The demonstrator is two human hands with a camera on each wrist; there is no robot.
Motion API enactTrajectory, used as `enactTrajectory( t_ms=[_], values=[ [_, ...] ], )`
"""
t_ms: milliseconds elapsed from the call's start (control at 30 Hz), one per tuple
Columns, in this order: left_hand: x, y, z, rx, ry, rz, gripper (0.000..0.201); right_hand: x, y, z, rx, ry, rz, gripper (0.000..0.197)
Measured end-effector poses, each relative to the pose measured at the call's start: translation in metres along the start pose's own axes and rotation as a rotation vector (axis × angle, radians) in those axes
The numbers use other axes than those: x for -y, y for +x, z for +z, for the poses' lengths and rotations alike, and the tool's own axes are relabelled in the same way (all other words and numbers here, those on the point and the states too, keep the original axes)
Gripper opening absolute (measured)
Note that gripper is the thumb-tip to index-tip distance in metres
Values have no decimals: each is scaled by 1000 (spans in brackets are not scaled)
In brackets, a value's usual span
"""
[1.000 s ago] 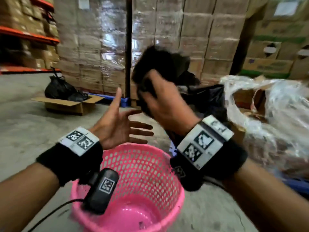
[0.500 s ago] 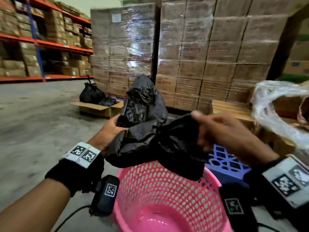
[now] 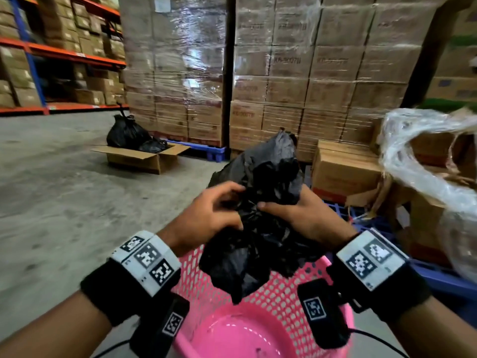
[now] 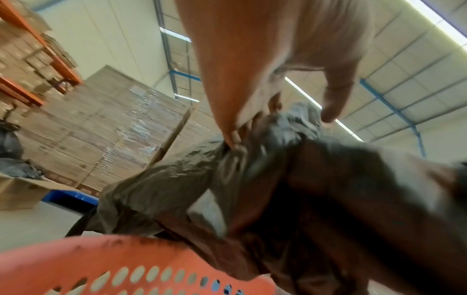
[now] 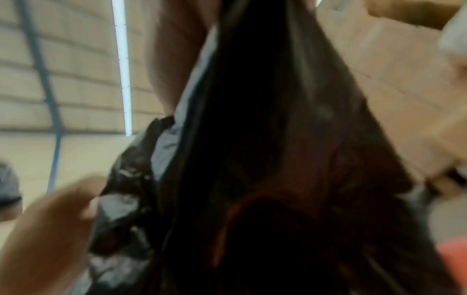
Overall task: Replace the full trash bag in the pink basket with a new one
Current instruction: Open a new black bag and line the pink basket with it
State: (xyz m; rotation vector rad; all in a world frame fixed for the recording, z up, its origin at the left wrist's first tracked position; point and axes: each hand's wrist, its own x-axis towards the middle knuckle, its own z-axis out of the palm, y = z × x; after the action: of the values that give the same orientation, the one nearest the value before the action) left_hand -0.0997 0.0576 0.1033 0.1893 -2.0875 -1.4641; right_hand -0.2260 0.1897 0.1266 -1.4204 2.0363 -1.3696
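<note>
A crumpled new black trash bag [image 3: 260, 218] hangs above the pink mesh basket [image 3: 258, 329], which has nothing in it. My left hand [image 3: 219, 213] grips the bag's left side with curled fingers. My right hand [image 3: 291, 213] pinches it from the right, thumb on top. The left wrist view shows the bag [image 4: 265, 179] bunched under my left hand's fingers [image 4: 235, 137], over the basket rim [image 4: 101, 257]. In the blurred right wrist view the bag [image 5: 265, 159] fills most of the frame. A tied full black trash bag [image 3: 126, 133] sits in an open cardboard box [image 3: 139, 156] on the floor, far left.
Shrink-wrapped stacks of cartons [image 3: 271, 73] rise right behind the basket. At right are brown boxes [image 3: 343, 171], a blue pallet [image 3: 438, 280] and loose clear plastic wrap [image 3: 426, 156]. Orange shelving [image 3: 51, 55] lines the far left, with bare concrete floor [image 3: 64, 202] in front.
My right hand brought the bag down from in front of me; the left hand went from open to gripping it. Both hands now hold it together, close over the basket.
</note>
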Motion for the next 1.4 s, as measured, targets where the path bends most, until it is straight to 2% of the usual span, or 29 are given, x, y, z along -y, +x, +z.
enactTrajectory(
  t_ms=[33, 67, 133, 167, 200, 233, 267, 300, 367, 467, 533, 600, 633, 700, 733, 767, 800, 867, 933, 967, 1033, 1067, 1133, 1167, 1200, 1267, 1333, 1400],
  values=[
    [-1, 4, -7, -100, -53, -34, 30, -3, -1, -1, -14, -83, -73, 23],
    [0, 8, -15, -184, -101, -85, 39, -4, -3, -1, 1, -163, -163, 24],
    [5, 12, -26, -201, -216, -223, 79, -11, -8, 8, 106, -398, -314, 18],
    [8, 12, -28, -158, -251, -291, 88, -17, -10, 16, 197, -529, -361, 17],
    [12, 13, -28, -114, -249, -344, 82, -24, -12, 24, 308, -647, -365, 21],
    [15, 11, -25, -90, -229, -369, 64, -27, -16, 31, 411, -721, -350, 28],
    [16, 11, -22, -85, -185, -371, 38, -31, -17, 34, 506, -759, -285, 37],
    [17, 11, -20, -99, -124, -358, 21, -32, -18, 32, 579, -758, -192, 46],
    [21, 11, -18, -97, -51, -312, 24, -35, -17, 18, 642, -645, -10, 58],
    [21, 8, -19, -27, -61, -273, 29, -34, -14, -14, 593, -476, 164, 60],
    [23, 6, -18, 20, -29, -238, 36, -35, -13, -28, 439, -320, 302, 59],
    [24, 1, -14, 132, 42, -215, 35, -40, -9, -35, 270, -113, 379, 77],
    [24, -1, -11, 215, 114, -226, 31, -41, -8, -35, 247, -66, 373, 73],
    [26, -2, -5, 376, 354, -270, 19, -37, -9, -27, 282, -46, 330, 40],
    [26, -1, -5, 385, 486, -292, 13, -30, -10, -22, 309, -43, 300, 27],
    [25, 1, -8, 333, 560, -321, 11, -24, -12, -19, 326, -51, 276, 22],
    [22, 3, -12, 256, 527, -378, 10, -17, -14, -14, 335, -43, 246, 20],
    [18, 8, -18, 131, 261, -545, 16, -1, -18, -3, 305, -88, 161, 18],
    [19, 8, -24, 145, 99, -695, 36, 10, -24, 15, 317, -111, 31, 15],
    [22, 4, -23, 215, 129, -721, 38, 14, -27, 26, 355, -101, -27, 12],
    [28, -3, -20, 350, 240, -669, 14, 19, -31, 45, 457, -120, -105, 6],
    [29, -7, -19, 375, 299, -614, 7, 20, -31, 49, 519, -167, -119, 7],
    [29, -7, -19, 397, 304, -536, 26, 20, -30, 39, 652, -238, -85, 13],
    [26, -7, -19, 399, 246, -498, 33, 18, -28, 31, 666, -193, -23, 17],
    [24, -8, -20, 410, 212, -442, 37, 15, -27, 21, 621, -109, 61, 24],
    [19, -12, -21, 433, 244, -361, 36, 7, -18, 7, 415, -24, 192, 39],
    [15, -15, -13, 472, 250, -278, 33, -2, -9, 8, 277, -140, 262, 52],
    [12, -17, 0, 513, 211, -257, 32, -10, -4, 16, 232, -274, 297, 59]
  ],
)
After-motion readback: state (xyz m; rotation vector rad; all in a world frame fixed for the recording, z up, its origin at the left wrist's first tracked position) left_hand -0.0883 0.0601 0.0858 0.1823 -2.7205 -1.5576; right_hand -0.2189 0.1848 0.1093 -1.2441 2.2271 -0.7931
